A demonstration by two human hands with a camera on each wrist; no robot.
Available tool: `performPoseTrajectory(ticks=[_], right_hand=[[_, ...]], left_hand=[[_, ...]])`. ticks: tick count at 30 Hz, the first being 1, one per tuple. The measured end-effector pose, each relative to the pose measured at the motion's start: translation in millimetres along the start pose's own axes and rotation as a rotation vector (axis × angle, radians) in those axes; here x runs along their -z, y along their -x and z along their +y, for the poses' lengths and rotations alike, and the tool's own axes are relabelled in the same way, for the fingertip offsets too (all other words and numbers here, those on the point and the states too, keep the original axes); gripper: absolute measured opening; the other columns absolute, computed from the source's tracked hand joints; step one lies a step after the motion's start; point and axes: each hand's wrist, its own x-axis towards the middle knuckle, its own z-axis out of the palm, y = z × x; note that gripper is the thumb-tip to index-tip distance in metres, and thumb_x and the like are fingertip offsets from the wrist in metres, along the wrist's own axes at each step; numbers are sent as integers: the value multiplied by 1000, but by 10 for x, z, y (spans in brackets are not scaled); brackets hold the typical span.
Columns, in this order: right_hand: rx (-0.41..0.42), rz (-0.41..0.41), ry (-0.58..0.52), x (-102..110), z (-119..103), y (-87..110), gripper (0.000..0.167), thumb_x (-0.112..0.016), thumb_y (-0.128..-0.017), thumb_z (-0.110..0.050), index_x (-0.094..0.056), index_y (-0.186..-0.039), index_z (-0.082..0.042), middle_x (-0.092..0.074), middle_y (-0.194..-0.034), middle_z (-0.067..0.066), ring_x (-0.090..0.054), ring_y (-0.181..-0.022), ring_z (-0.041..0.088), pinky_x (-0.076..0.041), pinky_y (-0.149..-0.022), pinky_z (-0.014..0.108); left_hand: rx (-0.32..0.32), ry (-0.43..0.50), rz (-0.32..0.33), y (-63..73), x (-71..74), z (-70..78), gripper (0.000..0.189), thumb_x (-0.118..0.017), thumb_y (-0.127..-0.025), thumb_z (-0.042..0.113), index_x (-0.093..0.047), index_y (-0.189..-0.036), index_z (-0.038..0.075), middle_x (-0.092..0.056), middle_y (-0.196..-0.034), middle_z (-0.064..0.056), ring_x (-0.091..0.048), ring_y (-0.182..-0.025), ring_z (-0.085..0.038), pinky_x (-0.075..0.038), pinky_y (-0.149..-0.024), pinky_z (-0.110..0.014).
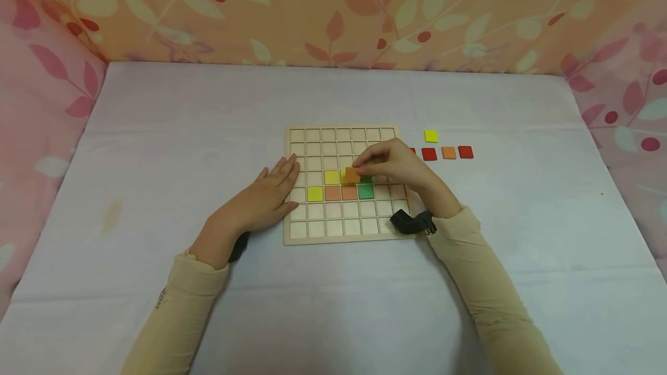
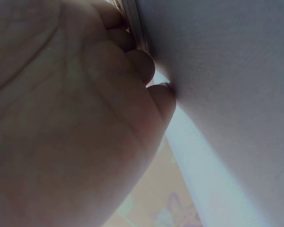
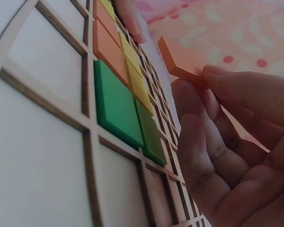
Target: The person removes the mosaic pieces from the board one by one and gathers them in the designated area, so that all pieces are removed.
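Note:
A wooden grid board [image 1: 333, 228] lies on the white cloth, with yellow, orange and green square tiles set in its middle cells. Between thumb and fingertips, my right hand [image 1: 398, 165] pinches an orange tile [image 3: 182, 61] above the board, close over a yellow tile [image 3: 139, 90]. Nearest below that hand in the right wrist view are a bright green tile [image 3: 116, 104] and a darker green one [image 3: 150, 135]. My left hand [image 1: 266, 194] lies flat with its fingers straight, fingertips on the board's left edge. Its palm fills much of the left wrist view.
Right of the board lie a loose yellow tile [image 1: 431, 136], a red tile [image 1: 429, 154], an orange tile [image 1: 449, 153] and another red tile [image 1: 466, 152]. One more red tile is partly hidden behind the right hand. Patterned cloth [image 1: 333, 10] borders the table at the back and sides.

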Motion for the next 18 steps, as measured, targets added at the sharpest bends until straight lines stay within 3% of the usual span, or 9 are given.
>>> performPoseTrajectory(ticks=[18], right_hand=[[6, 15, -4, 209, 73, 99, 15, -69, -83, 0, -70, -95, 8, -71, -88, 8, -66, -80, 17, -52, -74, 26]], left_hand=[[-1, 9, -4, -12, -15, -16, 73, -49, -99, 25, -4, -149, -4, 7, -156, -16, 6, -143, -29, -4, -112, -52]])
